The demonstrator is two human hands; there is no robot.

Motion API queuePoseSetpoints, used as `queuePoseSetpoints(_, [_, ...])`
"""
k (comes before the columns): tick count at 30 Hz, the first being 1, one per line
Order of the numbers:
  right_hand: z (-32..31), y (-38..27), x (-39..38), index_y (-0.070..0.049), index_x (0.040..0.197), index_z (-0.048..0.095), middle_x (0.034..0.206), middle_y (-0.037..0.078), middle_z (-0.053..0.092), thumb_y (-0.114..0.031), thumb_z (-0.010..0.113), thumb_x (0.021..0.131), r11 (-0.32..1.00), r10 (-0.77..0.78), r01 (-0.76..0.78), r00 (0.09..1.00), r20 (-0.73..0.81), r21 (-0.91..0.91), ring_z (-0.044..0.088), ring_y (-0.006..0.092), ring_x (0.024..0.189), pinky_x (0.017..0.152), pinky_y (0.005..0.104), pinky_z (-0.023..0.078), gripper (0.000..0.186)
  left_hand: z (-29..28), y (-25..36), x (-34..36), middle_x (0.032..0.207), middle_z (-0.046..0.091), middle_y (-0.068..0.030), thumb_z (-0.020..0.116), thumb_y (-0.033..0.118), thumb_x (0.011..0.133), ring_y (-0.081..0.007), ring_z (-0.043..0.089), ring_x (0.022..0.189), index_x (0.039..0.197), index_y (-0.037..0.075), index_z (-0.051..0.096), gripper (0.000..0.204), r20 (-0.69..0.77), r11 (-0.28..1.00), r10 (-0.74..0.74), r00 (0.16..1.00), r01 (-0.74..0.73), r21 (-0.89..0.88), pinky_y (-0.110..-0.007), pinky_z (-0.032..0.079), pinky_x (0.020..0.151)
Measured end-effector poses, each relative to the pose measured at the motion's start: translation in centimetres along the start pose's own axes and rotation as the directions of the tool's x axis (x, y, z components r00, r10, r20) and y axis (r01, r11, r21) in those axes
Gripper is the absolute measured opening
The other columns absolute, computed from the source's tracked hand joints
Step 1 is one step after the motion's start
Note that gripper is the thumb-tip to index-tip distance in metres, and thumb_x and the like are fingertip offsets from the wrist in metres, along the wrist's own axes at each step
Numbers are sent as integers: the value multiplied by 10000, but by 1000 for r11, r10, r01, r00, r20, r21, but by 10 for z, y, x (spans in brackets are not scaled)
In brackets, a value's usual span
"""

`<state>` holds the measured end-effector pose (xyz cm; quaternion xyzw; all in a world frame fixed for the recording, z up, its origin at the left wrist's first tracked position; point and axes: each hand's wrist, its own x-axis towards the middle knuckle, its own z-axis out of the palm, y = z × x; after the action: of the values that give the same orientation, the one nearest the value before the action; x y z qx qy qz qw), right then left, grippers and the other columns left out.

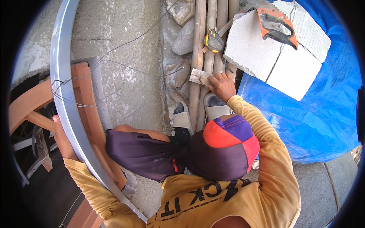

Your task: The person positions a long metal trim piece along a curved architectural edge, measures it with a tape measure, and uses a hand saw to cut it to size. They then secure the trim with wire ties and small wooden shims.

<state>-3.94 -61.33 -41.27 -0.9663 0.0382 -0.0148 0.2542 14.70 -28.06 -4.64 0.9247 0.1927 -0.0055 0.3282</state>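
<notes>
My left hand (64, 140) is against the outer edge of a long silver metal bar (64, 85), which runs from the top of the view down along my left forearm. A finger points up beside it; the others are hidden by the bar. A thin wire (57, 89) loops around the bar above this hand. My right hand (222, 85) is closed on a small flat piece of wood (199, 77), whitish with dust, over the poles (200, 38). Just beyond lies a yellow and black tape measure (215, 40).
White blocks (266, 49) lie on blue tarpaulin (330, 98) at right, with an orange-handled handsaw (277, 26) on top. A brown wooden frame (91, 110) stands at left against rough concrete (125, 57). Plastic bags (184, 38) lie beside the poles. My slippers (182, 117) are below.
</notes>
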Motion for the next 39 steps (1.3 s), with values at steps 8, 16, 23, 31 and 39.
queuePoseSetpoints(8, [12, -4, -11, -113, 988, 631, 990, 85, 566, -286, 670, 780, 998, 35, -23, 983, -178, 64, 539, 284, 911, 808, 389, 425, 273, -1, -5, 4, 657, 562, -42, 435, 620, 878, -112, 546, 539, 909, 39, 606, 606, -2, 999, 9, 1000, -9, -36, -238, 422, 474])
queuePoseSetpoints(16, [18, 5, -11, -103, 979, 620, 973, 93, 575, -250, 684, 771, 986, 55, -33, 990, -130, 165, 551, 300, 898, 792, 401, 448, 262, -3, -5, 5, 634, 561, -50, 431, 641, 867, -119, 547, 528, 874, 36, 606, 630, 3, 999, 30, 1000, -29, -19, -243, 418, 470])
queuePoseSetpoints(23, [7, 5, -13, -130, 1040, 615, 1053, 130, 549, -295, 695, 766, 983, 96, -89, 995, -39, 163, 536, 325, 955, 829, 413, 442, 329, -1, -3, 3, 643, 561, -54, 432, 643, 865, -123, 547, 529, 883, 33, 605, 634, 1, 1000, 16, 1000, -16, -15, -250, 419, 467])
queuePoseSetpoints(31, [17, 16, -26, -242, 1291, 483, 1250, 170, 472, -287, 699, 754, 995, -43, 42, 999, 5, 94, 479, 345, 1137, 973, 415, 399, 579, -1, -5, -2, 637, 559, -51, 429, 629, 875, -130, 535, 514, 888, 32, 604, 622, 1, 999, 30, 1000, -30, -27, -256, 414, 458])
queuePoseSetpoints(39, [6, 12, -23, -250, 1293, 511, 1198, 147, 519, -263, 711, 740, 981, 39, -38, 999, -1, 192, 578, 322, 994, 803, 396, 513, 588, -1, -2, 1, 631, 571, -84, 401, 641, 877, -156, 563, 532, 911, -1, 605, 675, -20, 998, 52, 998, -51, 33, -272, 440, 469])
